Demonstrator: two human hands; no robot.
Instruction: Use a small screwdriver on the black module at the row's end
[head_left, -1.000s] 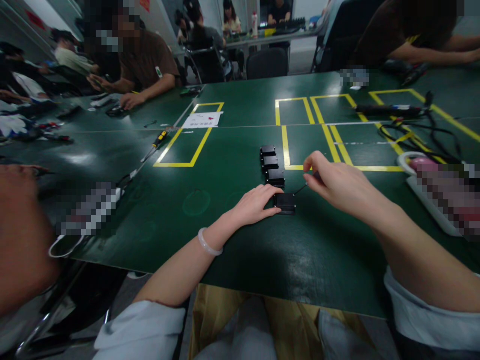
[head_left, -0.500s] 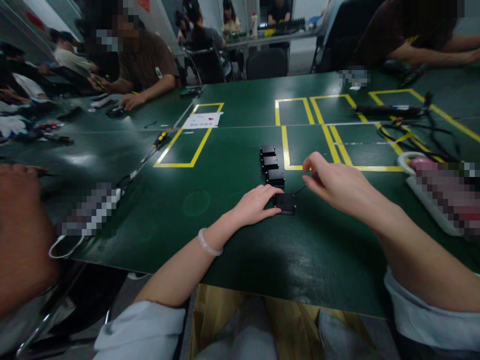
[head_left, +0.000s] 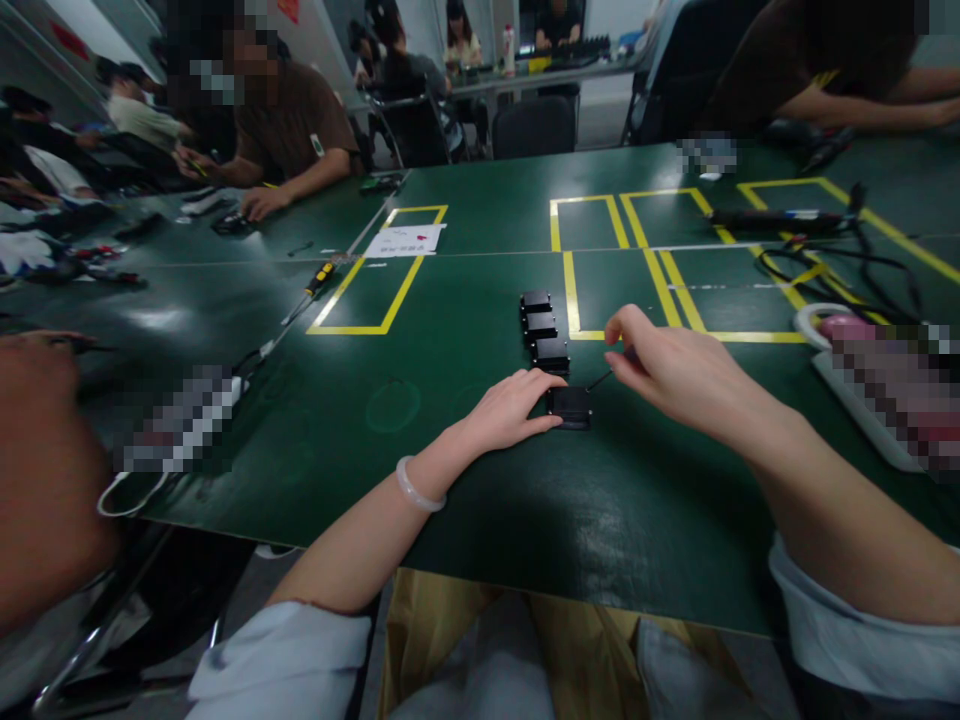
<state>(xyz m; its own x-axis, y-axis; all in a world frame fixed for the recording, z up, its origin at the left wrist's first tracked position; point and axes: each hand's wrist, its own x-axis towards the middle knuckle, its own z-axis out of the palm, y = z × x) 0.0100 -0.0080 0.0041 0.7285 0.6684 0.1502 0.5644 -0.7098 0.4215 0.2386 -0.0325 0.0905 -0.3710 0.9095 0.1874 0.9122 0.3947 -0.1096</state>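
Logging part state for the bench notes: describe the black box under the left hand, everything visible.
The black box is a small, flat, rectangular module, dark and matte, plastic by the look. It lies flat on the green table, nearest of a row with three similar black modules behind it. The left hand rests its fingers on the left edge. The right hand holds a thin tool whose tip points at its far right corner; contact is unclear.

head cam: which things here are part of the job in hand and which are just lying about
In use:
- black box, steadied by the left hand
- thin tool, pinched in the right hand, tip at the box
- three more black boxes in a row behind it

Lying about:
- yellow-handled screwdriver
- paper sheet
- black cables
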